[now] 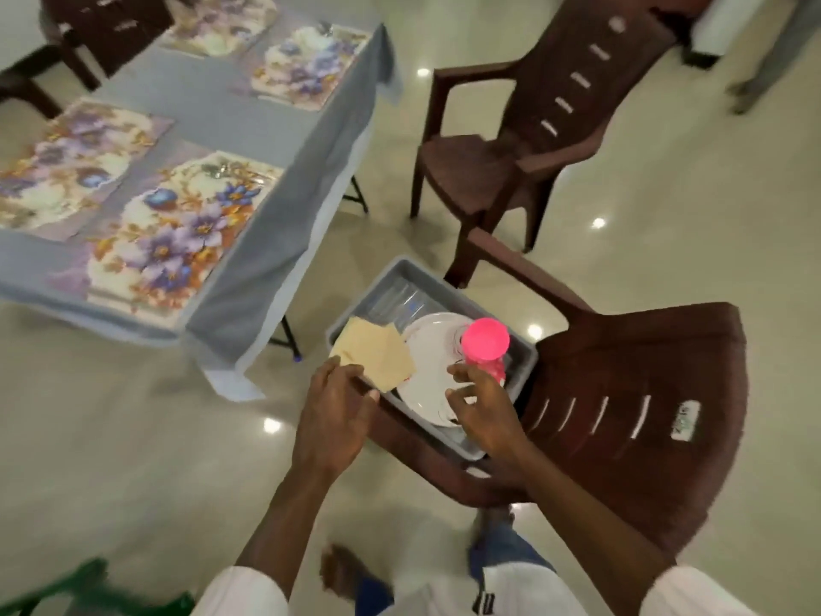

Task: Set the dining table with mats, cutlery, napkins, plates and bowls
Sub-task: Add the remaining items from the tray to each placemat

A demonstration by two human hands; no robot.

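Note:
A grey tub [524, 355] stands on the seat of a brown plastic chair [631, 420]. Inside it lie folded beige napkins [377, 351], a stack of white plates [428, 371], clear glassware at the back and a pink tumbler [485, 342]. My left hand [333, 411] reaches to the tub's near rim, its fingertips on the napkins' near edge and the thumb apart below. My right hand [482, 409] hovers over the plates just below the pink tumbler, with its fingers spread and holding nothing. Several floral mats [177, 233] lie on the grey-clothed dining table [266, 126].
A second brown chair [524, 140] stands beyond the tub, to the right of the table, and another dark chair sits at the table's far side. Glossy tiled floor surrounds me. A green object [89, 584] shows at the bottom left. My bare feet are below.

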